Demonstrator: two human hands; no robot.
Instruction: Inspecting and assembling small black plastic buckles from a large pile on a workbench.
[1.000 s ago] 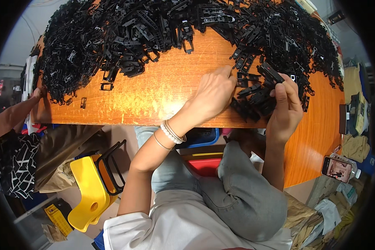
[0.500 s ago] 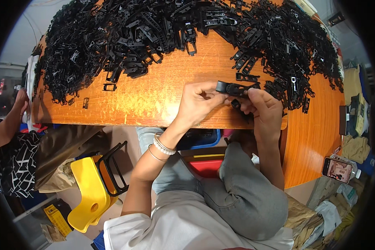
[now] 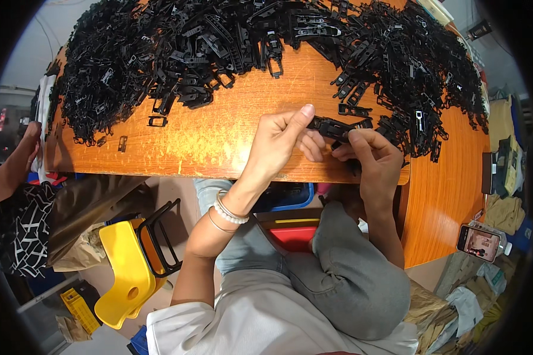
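Above the table's near edge, both hands are at a long, narrow black plastic part [image 3: 333, 128] with an open frame-like middle. My left hand [image 3: 281, 139] is closed at its left end, the thumb up against that end and the fingers curled below. My right hand [image 3: 374, 155] pinches the right end between thumb and fingers. Another dark piece shows under the right fingers, its shape mostly hidden. Just beyond the hands, a black rectangular frame piece [image 3: 354, 110] lies on the wooden table [image 3: 231, 127].
Big heaps of black plastic parts [image 3: 201, 44] cover the table's far side. Below it are a blue-rimmed bin [image 3: 302, 204] and a yellow chair [image 3: 121, 266]. A phone [image 3: 479, 243] stands at the right. Another person's hand [image 3: 29, 139] is at the far left.
My left thumb has risen to the part's left end and the fingers beneath have shifted. The part's raised, curved left end now sits lower, partly behind the thumb.
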